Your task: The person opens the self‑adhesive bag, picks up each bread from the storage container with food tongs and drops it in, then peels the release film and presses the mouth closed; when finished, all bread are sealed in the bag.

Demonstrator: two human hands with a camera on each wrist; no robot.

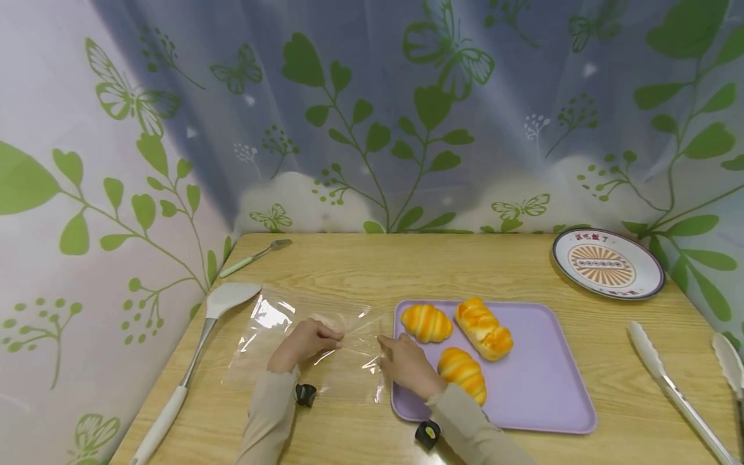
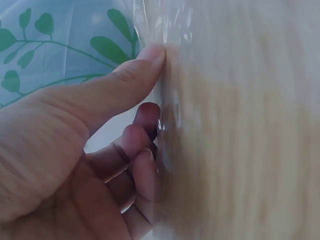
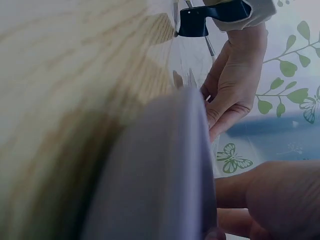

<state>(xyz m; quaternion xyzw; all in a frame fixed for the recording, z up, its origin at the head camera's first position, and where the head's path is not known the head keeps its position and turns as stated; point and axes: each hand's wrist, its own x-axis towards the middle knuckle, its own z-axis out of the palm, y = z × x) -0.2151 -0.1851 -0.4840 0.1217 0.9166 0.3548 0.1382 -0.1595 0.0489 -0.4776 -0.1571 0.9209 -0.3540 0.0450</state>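
A clear plastic bag (image 1: 349,380) lies creased on the wooden table. My left hand (image 1: 306,342) pinches its film between thumb and fingers; in the left wrist view the thumb (image 2: 147,57) presses against the film. My right hand (image 1: 407,363) holds the bag's right edge with its fingertips, beside the tray's left rim. In the right wrist view the tray hides part of that hand. Pull lines run across the film between both hands. Two striped croissants (image 1: 427,323) and a longer braided bread roll (image 1: 484,329) lie on the purple tray (image 1: 540,381); my right forearm overlaps the lower croissant.
Left of the bag lies a white-headed spatula (image 1: 232,298) with a fork (image 1: 256,258) behind it. A patterned plate (image 1: 607,263) sits at the back right. Metal tongs (image 1: 674,387) lie along the right side. Printed curtains border the table.
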